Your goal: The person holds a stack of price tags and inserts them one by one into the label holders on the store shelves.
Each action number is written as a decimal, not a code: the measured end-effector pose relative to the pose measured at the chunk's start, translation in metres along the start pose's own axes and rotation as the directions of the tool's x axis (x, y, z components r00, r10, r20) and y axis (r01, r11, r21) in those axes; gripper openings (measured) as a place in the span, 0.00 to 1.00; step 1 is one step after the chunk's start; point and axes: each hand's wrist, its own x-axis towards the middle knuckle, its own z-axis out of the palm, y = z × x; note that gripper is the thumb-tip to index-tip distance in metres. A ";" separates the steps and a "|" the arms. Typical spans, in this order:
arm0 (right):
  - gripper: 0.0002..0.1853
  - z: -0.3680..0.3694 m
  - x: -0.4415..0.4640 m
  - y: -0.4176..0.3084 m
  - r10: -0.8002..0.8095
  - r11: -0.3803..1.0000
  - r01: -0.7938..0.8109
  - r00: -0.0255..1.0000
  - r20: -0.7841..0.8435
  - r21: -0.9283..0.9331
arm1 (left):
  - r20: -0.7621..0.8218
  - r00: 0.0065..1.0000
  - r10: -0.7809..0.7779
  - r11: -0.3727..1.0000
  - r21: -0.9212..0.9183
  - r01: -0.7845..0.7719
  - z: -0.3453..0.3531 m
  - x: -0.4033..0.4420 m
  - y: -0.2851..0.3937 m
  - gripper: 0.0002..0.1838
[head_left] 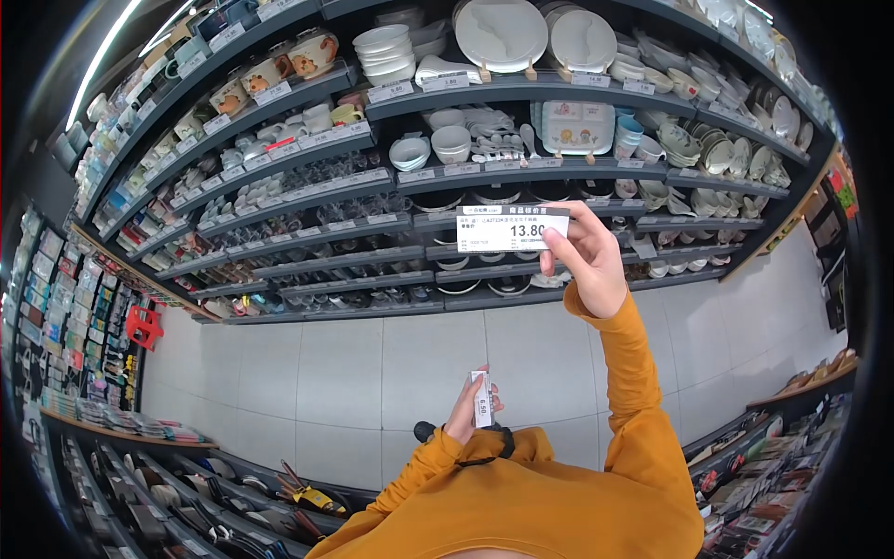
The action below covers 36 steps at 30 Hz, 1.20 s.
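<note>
My right hand (589, 256) is raised in front of the shelves, pinching a white price tag (494, 233) by its right end between thumb and fingers. The tag has a dark top strip and reads 13.80. Lower down, close to my body, my left hand (466, 402) is wrapped round another price tag (481, 399), which stands on end and reads 6.50. Whether more tags lie behind that one I cannot tell. Behind the raised tag, bowls on the lower shelves are partly hidden.
Long shelves of tableware curve ahead, with stacked bowls (385, 54), large plates (501, 35) and mugs (313, 54). A red stool (143, 326) stands on the left. Racks of kitchen tools (209, 503) are behind me on the left. Pale floor tiles (340, 363) lie between.
</note>
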 end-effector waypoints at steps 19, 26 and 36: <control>0.15 -0.040 -0.058 0.096 0.269 0.963 -0.271 0.958 -0.098 -0.003 | -0.004 1.000 0.016 0.992 -0.121 -0.016 -0.002 0.013 0.004 0.27; 0.14 -0.041 -0.042 0.096 0.249 0.968 -0.248 0.957 -0.149 0.023 | -0.005 0.999 -0.040 0.990 -0.132 0.039 -0.006 0.026 0.007 0.27; 0.13 -0.088 -0.013 0.112 0.203 0.975 -0.221 0.939 -0.276 -0.037 | 0.083 0.989 -0.119 0.992 -0.034 0.122 0.005 0.109 0.026 0.26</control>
